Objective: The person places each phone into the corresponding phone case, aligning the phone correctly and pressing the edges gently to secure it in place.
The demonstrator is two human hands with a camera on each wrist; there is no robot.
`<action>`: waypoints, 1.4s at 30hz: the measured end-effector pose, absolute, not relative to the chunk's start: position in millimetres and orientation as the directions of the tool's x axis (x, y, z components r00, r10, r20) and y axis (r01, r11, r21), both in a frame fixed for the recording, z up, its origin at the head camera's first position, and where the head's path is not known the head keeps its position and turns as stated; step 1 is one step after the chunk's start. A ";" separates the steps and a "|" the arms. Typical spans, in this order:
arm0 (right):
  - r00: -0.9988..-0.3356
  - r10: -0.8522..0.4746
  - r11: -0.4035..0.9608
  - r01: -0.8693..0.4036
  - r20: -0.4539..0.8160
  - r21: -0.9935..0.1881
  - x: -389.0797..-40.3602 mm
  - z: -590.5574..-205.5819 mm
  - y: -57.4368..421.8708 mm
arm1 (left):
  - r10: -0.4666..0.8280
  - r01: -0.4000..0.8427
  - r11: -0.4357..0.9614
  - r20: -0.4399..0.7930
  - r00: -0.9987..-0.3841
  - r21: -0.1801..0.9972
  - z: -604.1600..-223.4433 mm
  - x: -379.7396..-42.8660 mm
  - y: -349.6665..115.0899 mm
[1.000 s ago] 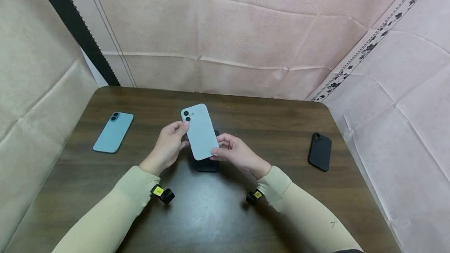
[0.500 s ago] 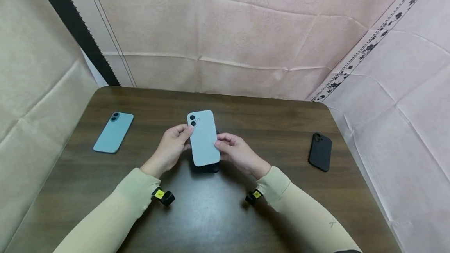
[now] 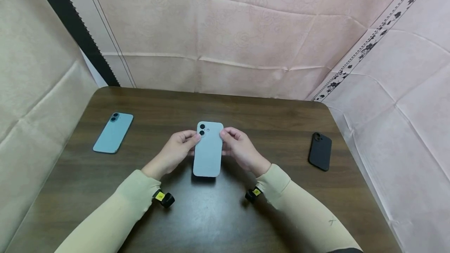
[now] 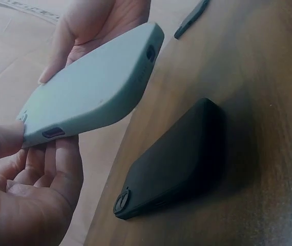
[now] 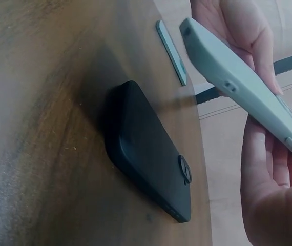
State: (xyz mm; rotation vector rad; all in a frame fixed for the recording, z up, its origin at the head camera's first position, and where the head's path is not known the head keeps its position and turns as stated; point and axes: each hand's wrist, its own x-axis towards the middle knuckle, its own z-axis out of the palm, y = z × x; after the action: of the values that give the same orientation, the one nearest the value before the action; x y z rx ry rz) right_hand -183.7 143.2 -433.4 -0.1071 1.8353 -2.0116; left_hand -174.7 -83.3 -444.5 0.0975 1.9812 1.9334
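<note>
A pale blue phone case (image 3: pixel 208 153) is held up near the middle of the table, back side up. My left hand (image 3: pixel 175 149) pinches its left edge, thumb by the camera corner. On the opposite edge my right hand (image 3: pixel 242 149) pinches it with the thumb on top. Port and side openings show in the left wrist view's phone case (image 4: pixel 100 82); I cannot tell whether a phone is inside. Below it, apart from both hands, a black phone case (image 5: pixel 146 143) with a camera ring lies on the table; the head view mostly hides it.
A blue phone (image 3: pixel 113 132) lies at the table's left, camera end away from me. Toward the right edge lies another black phone case (image 3: pixel 320 151). Pale cloth (image 3: pixel 246 34) hangs behind the brown wooden table (image 3: pixel 197 221) and along both sides.
Both hands have turned the pale blue phone case from a slant to nearly upright and brought it slightly right and nearer. My right hand's grip has shifted up its edge.
</note>
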 end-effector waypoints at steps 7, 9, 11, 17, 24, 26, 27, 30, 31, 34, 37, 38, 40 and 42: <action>-0.930 -0.306 -0.046 0.228 -0.204 -0.973 -186.4 -428.9 144.5 | 0.330 -0.209 0.103 -0.232 -0.915 0.972 -448.3 -174.6 -81.2; -0.930 -0.304 -0.048 0.230 -0.205 -0.972 -186.8 -428.5 144.7 | 0.337 -0.206 0.103 -0.229 -0.913 0.973 -449.6 -174.8 -81.0; -0.931 -0.301 -0.043 0.229 -0.206 -0.972 -186.9 -428.2 145.1 | 0.348 -0.198 0.102 -0.222 -0.911 0.975 -451.0 -174.7 -80.9; -0.929 -0.300 -0.007 0.229 -0.216 -0.973 -186.9 -427.3 147.3 | 0.377 -0.189 0.088 -0.209 -0.902 0.978 -453.3 -173.6 -80.7; -0.934 -0.283 -0.021 0.233 -0.218 -0.972 -186.2 -435.2 143.2 | 0.332 -0.207 0.123 -0.237 -0.913 0.971 -454.5 -173.3 -80.2; -0.937 -0.271 -0.019 0.234 -0.220 -0.972 -186.8 -437.2 142.3 | 0.316 -0.215 0.127 -0.245 -0.917 0.968 -454.1 -173.3 -80.1; -0.939 -0.263 -0.013 0.235 -0.223 -0.972 -187.1 -437.7 142.2 | 0.310 -0.217 0.130 -0.247 -0.918 0.968 -453.8 -173.3 -80.0; -0.943 -0.237 0.003 0.240 -0.234 -0.971 -188.1 -437.9 142.1 | 0.296 -0.215 0.137 -0.247 -0.923 0.967 -452.6 -173.3 -79.5; -0.944 -0.229 0.008 0.241 -0.236 -0.971 -188.3 -437.5 142.1 | 0.297 -0.210 0.139 -0.243 -0.924 0.968 -452.1 -173.2 -79.4; -0.947 -0.209 0.023 0.244 -0.244 -0.969 -189.1 -435.5 142.8 | 0.308 -0.189 0.144 -0.226 -0.924 0.971 -450.6 -172.8 -78.9; -0.950 -0.193 0.029 0.243 -0.244 -0.970 -191.0 -434.3 144.4 | 0.337 -0.172 0.150 -0.214 -0.917 0.974 -450.7 -172.6 -79.0; -0.952 -0.186 0.032 0.243 -0.244 -0.970 -191.6 -434.0 145.1 | 0.351 -0.169 0.152 -0.213 -0.912 0.974 -451.3 -172.6 -79.0; -0.954 -0.174 0.041 0.241 -0.245 -0.970 -192.8 -433.5 146.6 | 0.375 -0.171 0.155 -0.218 -0.901 0.973 -452.2 -172.5 -78.8; -0.955 -0.166 0.049 0.241 -0.246 -0.969 -193.7 -433.5 147.9 | 0.396 -0.168 0.161 -0.219 -0.892 0.973 -453.4 -172.1 -78.6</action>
State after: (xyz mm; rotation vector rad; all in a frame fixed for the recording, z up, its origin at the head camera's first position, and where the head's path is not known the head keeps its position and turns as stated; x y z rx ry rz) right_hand -193.7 147.9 -433.5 0.0761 2.0398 -1.9815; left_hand -172.1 -78.6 -453.4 0.2169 2.0191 1.7784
